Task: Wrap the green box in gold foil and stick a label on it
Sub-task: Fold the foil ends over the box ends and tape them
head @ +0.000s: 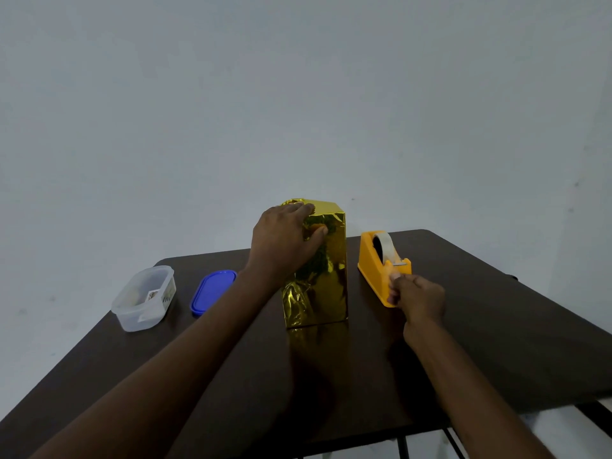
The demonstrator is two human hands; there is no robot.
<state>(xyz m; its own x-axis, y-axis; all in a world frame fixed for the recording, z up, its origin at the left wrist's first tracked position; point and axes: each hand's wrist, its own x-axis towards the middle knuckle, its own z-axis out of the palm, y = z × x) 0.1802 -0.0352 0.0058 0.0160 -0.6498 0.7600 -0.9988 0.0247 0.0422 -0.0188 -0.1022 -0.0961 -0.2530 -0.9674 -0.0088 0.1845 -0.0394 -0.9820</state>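
Head view: we look down on a dark brown table [496, 342] set against a pale wall. Going left to right, at nine o'clock from the centre of the tabletop we see a clear plastic container [144, 297], lid off, with some small items inside that we cannot make out. Just beside it at its three o'clock lies its blue lid [212, 290], flat on the table and apart from the container.

Next we see the left hand [281, 241], fingers spread and pressed flat against the upper left side of the box wrapped in gold foil [323, 276], the thumb on the near face. The box stands upright near the middle of the table, fully covered in crinkled foil, its reflection showing on the tabletop below.

At three o'clock from the box, close by but not touching, sits an orange tape dispenser [381, 263] with a roll of clear tape. The right hand [419, 298] is at the dispenser's near end, fingers curled and pinched together at the cutter; whether they hold the tape end we cannot tell.
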